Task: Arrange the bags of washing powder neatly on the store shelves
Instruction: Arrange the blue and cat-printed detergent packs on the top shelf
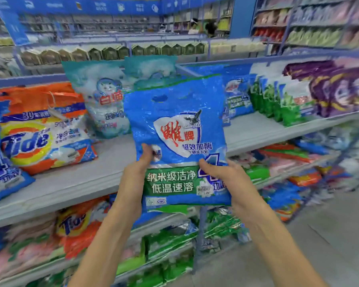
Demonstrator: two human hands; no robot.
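I hold a blue bag of washing powder upright in front of the middle shelf, its white shield logo and green band facing me. My left hand grips its lower left edge, thumb on the front. My right hand grips its lower right part, thumb over the green band. Behind the held bag stand pale teal bags and more blue bags on the shelf.
An orange Tide bag leans at the left of the shelf, and a blue bag lies at the far left. Green bags and purple bags stand to the right. Lower shelves hold mixed bags. Grey floor lies to the right.
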